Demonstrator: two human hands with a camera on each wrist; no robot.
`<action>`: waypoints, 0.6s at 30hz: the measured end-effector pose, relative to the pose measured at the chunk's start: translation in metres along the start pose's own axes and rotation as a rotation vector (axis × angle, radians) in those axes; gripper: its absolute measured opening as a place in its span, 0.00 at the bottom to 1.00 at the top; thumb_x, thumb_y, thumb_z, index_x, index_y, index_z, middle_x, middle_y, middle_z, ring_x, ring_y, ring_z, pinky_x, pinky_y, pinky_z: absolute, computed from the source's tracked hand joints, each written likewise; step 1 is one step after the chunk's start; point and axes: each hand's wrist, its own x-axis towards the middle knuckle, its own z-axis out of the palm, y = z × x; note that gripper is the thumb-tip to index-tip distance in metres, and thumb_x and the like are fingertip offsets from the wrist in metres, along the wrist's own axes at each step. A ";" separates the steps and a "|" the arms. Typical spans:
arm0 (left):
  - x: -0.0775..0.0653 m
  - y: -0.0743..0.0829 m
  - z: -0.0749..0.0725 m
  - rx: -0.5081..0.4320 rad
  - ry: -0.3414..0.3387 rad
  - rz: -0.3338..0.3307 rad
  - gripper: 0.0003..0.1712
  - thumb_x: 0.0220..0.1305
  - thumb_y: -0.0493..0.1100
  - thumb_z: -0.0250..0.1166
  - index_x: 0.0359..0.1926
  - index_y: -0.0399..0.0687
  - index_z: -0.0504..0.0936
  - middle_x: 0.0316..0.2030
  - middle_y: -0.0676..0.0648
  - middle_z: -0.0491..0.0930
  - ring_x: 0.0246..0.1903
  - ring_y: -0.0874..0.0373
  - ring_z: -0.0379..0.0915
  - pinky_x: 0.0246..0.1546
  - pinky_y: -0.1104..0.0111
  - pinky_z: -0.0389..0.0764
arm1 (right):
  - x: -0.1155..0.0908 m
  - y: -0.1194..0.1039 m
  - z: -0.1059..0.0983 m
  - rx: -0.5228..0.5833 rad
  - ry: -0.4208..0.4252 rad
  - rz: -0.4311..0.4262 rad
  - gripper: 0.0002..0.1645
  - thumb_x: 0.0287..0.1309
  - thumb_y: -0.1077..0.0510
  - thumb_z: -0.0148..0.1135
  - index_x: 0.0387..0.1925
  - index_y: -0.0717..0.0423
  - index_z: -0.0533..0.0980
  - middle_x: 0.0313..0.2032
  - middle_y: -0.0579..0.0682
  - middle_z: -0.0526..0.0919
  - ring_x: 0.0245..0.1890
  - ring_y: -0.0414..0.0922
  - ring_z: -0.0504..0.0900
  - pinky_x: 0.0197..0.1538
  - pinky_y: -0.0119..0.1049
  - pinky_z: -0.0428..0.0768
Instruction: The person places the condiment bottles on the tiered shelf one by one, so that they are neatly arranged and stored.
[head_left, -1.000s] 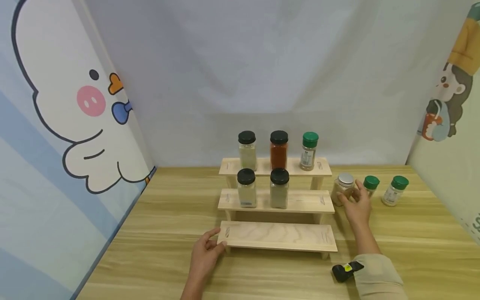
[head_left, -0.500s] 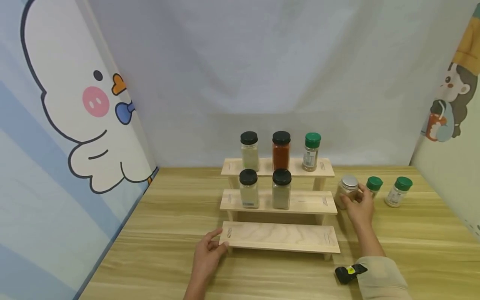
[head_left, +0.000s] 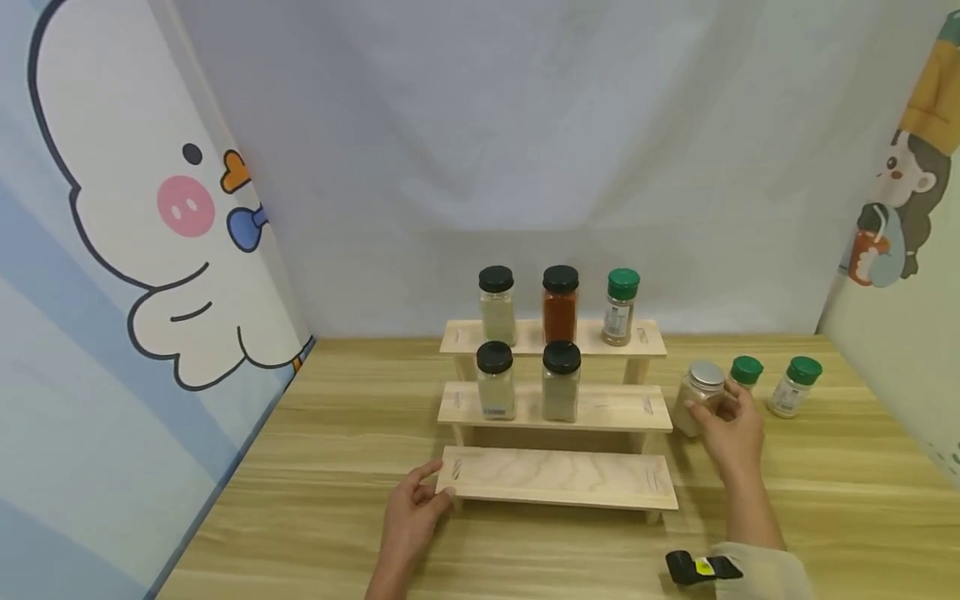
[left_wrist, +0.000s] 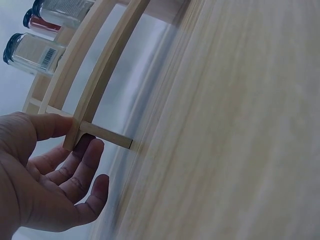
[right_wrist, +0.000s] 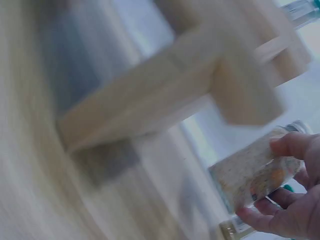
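My left hand [head_left: 409,515] pinches the left end of the lowest step of a three-step wooden rack [head_left: 555,477]. In the left wrist view, a digit lies on the top of the board [left_wrist: 100,75] and other fingers curl beneath it. Right of the rack, my right hand [head_left: 737,432] grips a glass spice jar [head_left: 688,407] with a silver lid and pale contents. That jar [right_wrist: 245,170] leans a little in the right wrist view, held between thumb and fingers; whether its base touches the table I cannot tell.
On the middle step stand two black-lidded jars [head_left: 497,387]. The top step bears two more black-lidded jars, one with red spice [head_left: 560,318], and a green-capped shaker [head_left: 618,317]. Two green-capped shakers [head_left: 791,392] stand on the table at the right, one partly behind my right hand.
My right hand has brought the silver-lidded jar a short way toward me and slightly right, away from the rack. The left hand keeps its hold on the lowest step.
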 end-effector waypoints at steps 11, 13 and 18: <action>-0.002 -0.001 0.000 0.002 -0.005 -0.005 0.28 0.54 0.31 0.64 0.57 0.31 0.71 0.27 0.39 0.80 0.25 0.51 0.76 0.23 0.71 0.71 | -0.024 -0.021 -0.015 0.075 -0.048 0.086 0.42 0.56 0.64 0.63 0.68 0.62 0.54 0.60 0.66 0.65 0.54 0.51 0.67 0.37 0.18 0.69; -0.002 0.000 0.000 0.005 -0.008 -0.008 0.28 0.54 0.32 0.64 0.57 0.32 0.71 0.27 0.39 0.80 0.26 0.51 0.76 0.24 0.71 0.71 | -0.028 -0.025 -0.017 0.084 -0.053 0.086 0.42 0.56 0.64 0.63 0.68 0.63 0.54 0.59 0.66 0.65 0.50 0.47 0.69 0.37 0.19 0.70; -0.001 0.002 0.000 0.009 -0.004 0.000 0.28 0.54 0.32 0.65 0.58 0.33 0.71 0.27 0.40 0.80 0.26 0.53 0.75 0.25 0.71 0.71 | -0.035 -0.035 -0.022 0.077 -0.067 0.061 0.42 0.56 0.60 0.64 0.68 0.63 0.54 0.58 0.64 0.66 0.44 0.37 0.70 0.36 0.21 0.72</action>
